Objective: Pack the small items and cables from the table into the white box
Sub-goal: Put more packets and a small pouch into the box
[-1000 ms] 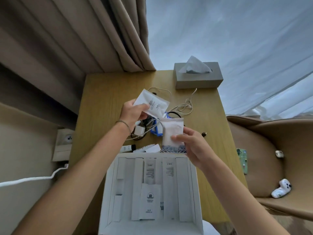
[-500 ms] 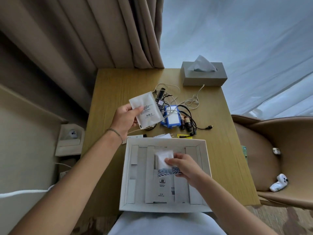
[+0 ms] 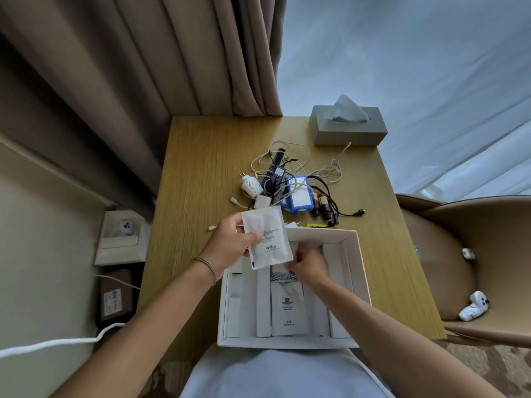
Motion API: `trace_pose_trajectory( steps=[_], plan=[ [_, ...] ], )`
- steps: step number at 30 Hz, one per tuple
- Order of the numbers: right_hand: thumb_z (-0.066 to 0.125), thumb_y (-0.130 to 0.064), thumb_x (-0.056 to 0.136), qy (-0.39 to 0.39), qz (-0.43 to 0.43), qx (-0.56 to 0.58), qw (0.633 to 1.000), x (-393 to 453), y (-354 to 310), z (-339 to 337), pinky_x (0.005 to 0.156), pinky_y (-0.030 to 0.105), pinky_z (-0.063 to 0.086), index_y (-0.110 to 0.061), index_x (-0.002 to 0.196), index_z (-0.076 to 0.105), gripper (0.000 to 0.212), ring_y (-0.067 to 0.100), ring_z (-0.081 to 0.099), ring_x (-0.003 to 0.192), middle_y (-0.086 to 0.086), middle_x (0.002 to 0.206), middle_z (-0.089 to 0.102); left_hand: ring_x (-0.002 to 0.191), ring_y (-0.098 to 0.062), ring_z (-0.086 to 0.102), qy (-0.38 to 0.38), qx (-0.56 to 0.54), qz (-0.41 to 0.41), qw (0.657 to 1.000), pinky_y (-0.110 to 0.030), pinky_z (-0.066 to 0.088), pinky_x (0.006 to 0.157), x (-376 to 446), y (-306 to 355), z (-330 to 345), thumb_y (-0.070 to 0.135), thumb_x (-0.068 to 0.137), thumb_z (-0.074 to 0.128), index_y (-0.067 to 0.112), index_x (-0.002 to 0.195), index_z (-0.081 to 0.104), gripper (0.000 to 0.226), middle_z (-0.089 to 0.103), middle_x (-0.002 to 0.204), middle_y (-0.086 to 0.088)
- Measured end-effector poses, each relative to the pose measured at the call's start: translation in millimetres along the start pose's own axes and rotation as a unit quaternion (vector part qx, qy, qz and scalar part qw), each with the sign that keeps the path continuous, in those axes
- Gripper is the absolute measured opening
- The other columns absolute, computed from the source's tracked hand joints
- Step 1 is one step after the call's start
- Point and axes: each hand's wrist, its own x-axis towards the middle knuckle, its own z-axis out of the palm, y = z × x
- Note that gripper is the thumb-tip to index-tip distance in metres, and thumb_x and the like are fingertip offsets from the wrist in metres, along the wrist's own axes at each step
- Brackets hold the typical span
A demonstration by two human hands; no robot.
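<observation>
our left hand (image 3: pixel 230 245) is pinching a white packet (image 3: pixel 267 237) above the white box (image 3: pixel 355 271); our right hand (image 3: pixel 309 264), fingers curled, is reaching inside at twelve o'clock, grip unclear.

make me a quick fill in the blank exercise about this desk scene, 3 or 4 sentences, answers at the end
1. The left hand holds a white pouch above the far left corner of the white ____.
2. The right hand is down inside the white box, at a pouch with a ____ pattern on its end.
3. The grey tissue box stands at the far ____ corner of the table.
4. The tangle of cables lies on the table, ____ the white box.

Answers: box; striped; right; outside
</observation>
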Motion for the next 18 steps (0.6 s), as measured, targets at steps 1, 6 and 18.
trace_pose_trajectory(
  steps=[1, 6, 18],
  plan=[
    [0.073, -0.017, 0.084, 0.014, -0.028, -0.061, 0.998, 0.3, -1.2, -0.5, 0.055, 0.025, 0.042, -0.017, 0.078, 0.066, 0.009, 0.018, 0.063, 0.071, -0.003, 0.073, 0.066, 0.088, -0.015, 0.073, -0.007, 0.009, -0.003, 1.000, -0.032, 0.060, 0.069, -3.0, -4.3, 1.9, 0.005, 0.090, 0.068, 0.022, 0.114, 0.063, 0.030, 0.075, 0.098, 0.000],
    [0.064, -0.025, 0.091, 0.014, -0.075, -0.259, 0.963, -1.5, -17.5, -19.9, 0.059, 0.031, 0.046, -0.010, 0.075, 0.067, 0.022, 0.025, 0.058, 0.066, 0.007, 0.076, 0.067, 0.095, -0.016, 0.072, -0.042, 0.018, -0.025, 0.999, -0.027, 0.059, 0.064, -11.2, -23.8, 18.3, -0.006, 0.085, 0.068, 0.016, 0.119, 0.061, 0.041, 0.074, 0.104, -0.002],
    [0.060, -0.023, 0.094, 0.113, -0.120, -0.138, 0.977, -51.2, -6.3, -109.8, 0.053, 0.022, 0.042, -0.015, 0.095, 0.079, 0.021, 0.016, 0.065, 0.070, 0.000, 0.084, 0.076, 0.097, -0.022, 0.071, -0.014, 0.192, -0.059, 0.979, -0.035, 0.063, 0.078, 20.5, -66.2, 96.2, 0.009, 0.081, 0.079, 0.013, 0.113, 0.070, 0.033, 0.074, 0.112, -0.006]
  ],
)
